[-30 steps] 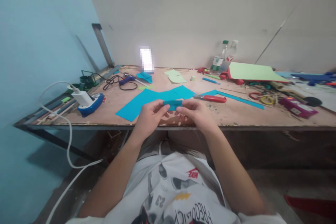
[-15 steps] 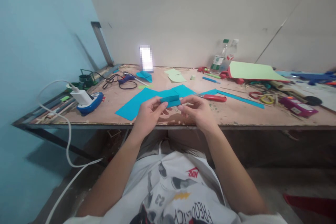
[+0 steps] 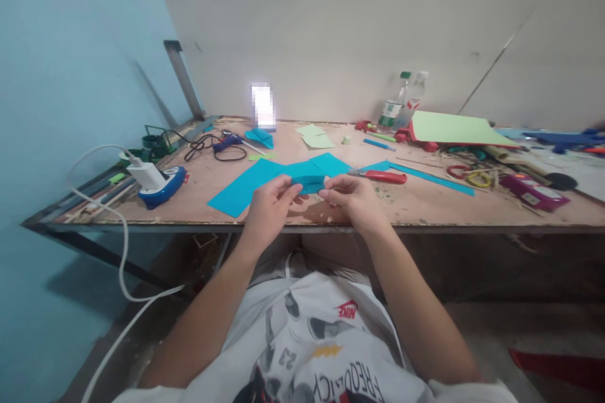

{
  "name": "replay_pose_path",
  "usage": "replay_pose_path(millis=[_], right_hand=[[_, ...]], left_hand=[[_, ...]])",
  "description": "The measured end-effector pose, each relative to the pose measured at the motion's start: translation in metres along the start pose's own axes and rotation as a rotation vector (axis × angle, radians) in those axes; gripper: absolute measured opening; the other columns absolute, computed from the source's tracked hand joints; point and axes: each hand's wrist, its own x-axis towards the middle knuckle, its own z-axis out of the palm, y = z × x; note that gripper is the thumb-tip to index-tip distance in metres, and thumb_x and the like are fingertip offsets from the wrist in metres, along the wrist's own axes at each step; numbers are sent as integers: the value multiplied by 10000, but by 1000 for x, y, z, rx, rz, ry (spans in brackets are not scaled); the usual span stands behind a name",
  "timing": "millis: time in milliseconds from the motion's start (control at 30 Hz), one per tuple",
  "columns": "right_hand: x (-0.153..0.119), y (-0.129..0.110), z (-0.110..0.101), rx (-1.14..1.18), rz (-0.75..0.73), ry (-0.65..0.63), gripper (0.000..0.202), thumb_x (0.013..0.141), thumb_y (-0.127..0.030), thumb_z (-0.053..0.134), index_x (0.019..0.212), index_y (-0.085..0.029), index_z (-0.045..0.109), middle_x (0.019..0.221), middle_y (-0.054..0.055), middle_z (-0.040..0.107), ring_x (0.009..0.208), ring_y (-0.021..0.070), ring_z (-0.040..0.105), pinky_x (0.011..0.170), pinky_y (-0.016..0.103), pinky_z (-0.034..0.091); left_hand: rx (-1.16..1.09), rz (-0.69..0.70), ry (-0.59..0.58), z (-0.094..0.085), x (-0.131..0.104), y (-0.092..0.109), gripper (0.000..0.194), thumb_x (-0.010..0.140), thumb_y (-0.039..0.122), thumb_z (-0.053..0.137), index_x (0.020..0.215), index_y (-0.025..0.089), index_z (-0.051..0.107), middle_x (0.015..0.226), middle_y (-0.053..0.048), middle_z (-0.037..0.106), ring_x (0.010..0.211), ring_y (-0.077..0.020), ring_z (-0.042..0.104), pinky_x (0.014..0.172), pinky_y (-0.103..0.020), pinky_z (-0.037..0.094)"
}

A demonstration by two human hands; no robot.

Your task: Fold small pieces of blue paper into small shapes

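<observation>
A small folded piece of blue paper (image 3: 309, 185) is held level between my two hands, just above the table's front edge. My left hand (image 3: 273, 200) pinches its left end between thumb and fingers. At the right end, my right hand (image 3: 350, 199) has its thumb and fingertips closed on the paper. Behind it lie larger sheets of blue paper (image 3: 243, 186), flat on the table and partly hidden by my hands. A red-handled cutter (image 3: 385, 177) rests just beyond my right hand.
To the left stand a blue power strip (image 3: 163, 189) with a white charger (image 3: 147, 174) and a glue gun (image 3: 229, 142). A lit phone (image 3: 263, 106) leans at the back. Bottles (image 3: 391, 106), green sheets (image 3: 463, 128), a purple box (image 3: 534, 191) and scissors (image 3: 477, 179) lie right.
My right hand has closed in on the right end of the folded paper. The paper now looks flatter and its right end is more covered by my fingers.
</observation>
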Motion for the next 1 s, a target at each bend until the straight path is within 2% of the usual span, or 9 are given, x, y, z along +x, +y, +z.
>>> replay_pose_path(millis=[133, 267, 367, 433, 600, 800, 1000], right_hand=[[-1, -2, 1, 12, 8, 8, 434, 573, -438, 979, 754, -181, 679, 667, -10, 670, 537, 125, 571, 522, 259, 466], [-5, -8, 2, 4, 16, -94, 493, 662, -508, 933, 982, -202, 715, 730, -21, 702, 530, 136, 602, 537, 279, 519], [-6, -10, 1, -73, 22, -180, 422, 749, -546, 874, 861, -155, 760, 648, 12, 690, 543, 144, 616, 550, 269, 507], [-7, -10, 0, -100, 23, -168, 423, 753, -549, 869, 751, -142, 754, 612, 28, 683, 535, 145, 613, 528, 259, 476], [-6, -10, 0, -128, 7, -128, 445, 756, -567, 860, 646, -162, 712, 590, 29, 681, 541, 153, 623, 550, 269, 492], [-7, -12, 1, -158, 1, -117, 488, 745, -618, 850, 621, -169, 703, 575, 33, 675, 528, 156, 610, 527, 273, 494], [-8, -13, 2, -191, 3, -115, 501, 758, -634, 829, 631, -161, 723, 567, 40, 665, 519, 149, 594, 501, 261, 467]], left_hand=[[24, -9, -19, -1, 0, -1, 286, 955, 444, 667, 802, 211, 602, 737, -14, 727, 767, -222, 762, 715, -288, 547], [68, -1, -46, -3, -2, -1, 294, 958, 439, 669, 785, 208, 611, 770, -8, 724, 793, -212, 729, 719, -283, 529], [93, 8, -62, -3, -3, 1, 311, 948, 429, 682, 749, 209, 587, 758, 9, 685, 795, -203, 700, 694, -272, 499], [86, 5, -81, -3, -3, 2, 318, 951, 435, 672, 745, 208, 584, 760, 10, 680, 796, -202, 702, 695, -272, 507], [46, -38, -149, -3, 0, 5, 324, 918, 485, 710, 780, 199, 649, 798, -20, 745, 796, -215, 728, 702, -287, 554], [15, -95, -154, -3, 1, 8, 401, 875, 539, 742, 695, 190, 661, 729, -53, 758, 703, -214, 721, 611, -285, 570], [28, -84, -120, -2, 1, 7, 403, 893, 524, 726, 674, 194, 652, 709, -46, 750, 689, -204, 715, 642, -283, 565]])
